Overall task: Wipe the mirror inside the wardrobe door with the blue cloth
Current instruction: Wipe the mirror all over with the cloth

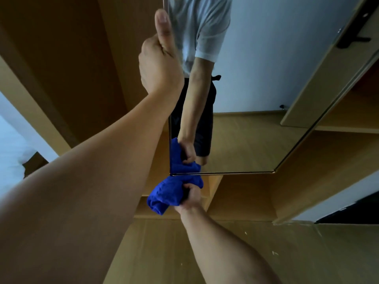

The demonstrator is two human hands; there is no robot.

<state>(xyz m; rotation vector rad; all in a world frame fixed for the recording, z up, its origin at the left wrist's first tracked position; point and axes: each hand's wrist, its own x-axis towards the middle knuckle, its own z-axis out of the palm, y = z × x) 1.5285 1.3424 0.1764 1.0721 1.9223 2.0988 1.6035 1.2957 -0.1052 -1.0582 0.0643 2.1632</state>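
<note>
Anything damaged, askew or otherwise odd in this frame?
Only small things. Pale chips or flecks mark the wooden surface at lower right. The blue cloth is bunched in the right hand at the mirror's bottom corner, while the left hand grips the mirror's left edge.

No legible text, labels, brands, numbers or signs in the head view. Checked: none can be made out on the mirror (256,89), the blue cloth (166,195), the wardrobe panels (246,201) or the reflected shirt (201,27).
</note>
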